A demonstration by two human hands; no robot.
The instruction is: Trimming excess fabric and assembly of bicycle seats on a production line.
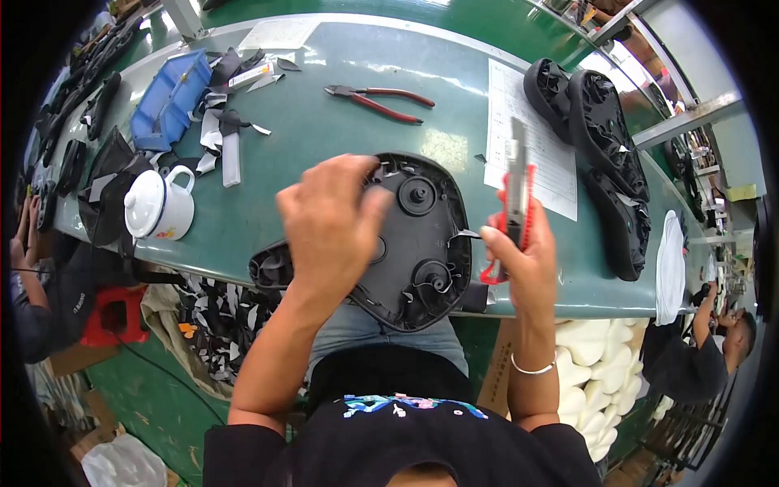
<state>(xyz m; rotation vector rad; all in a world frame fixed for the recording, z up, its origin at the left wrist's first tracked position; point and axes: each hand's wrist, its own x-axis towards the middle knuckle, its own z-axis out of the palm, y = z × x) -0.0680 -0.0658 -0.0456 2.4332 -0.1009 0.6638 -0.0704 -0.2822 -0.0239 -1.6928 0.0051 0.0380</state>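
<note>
A rounded black moulded part (398, 276), perhaps a seat or backrest shell, lies hollow side up at the near table edge, over my lap. It has two round bosses and loose material along its rim. My left hand (329, 227) is over its left side, thumb apart from the bent fingers, slightly blurred; whether it touches the part is unclear. Right of the part, my right hand (523, 252) grips a red utility knife (517, 191), its grey metal end pointing away from me. A thin pale strip (464, 234) sticks out from the part's right rim towards that hand.
Red-handled cutting pliers (381, 101) lie farther back. Left stand a white enamel mug (162, 207), a blue bin (172, 97) and scraps (215, 134). Right are a paper sheet (519, 146) and stacked black padded parts (604, 138). Cream foam pieces (596, 365) sit below; other people work on both sides.
</note>
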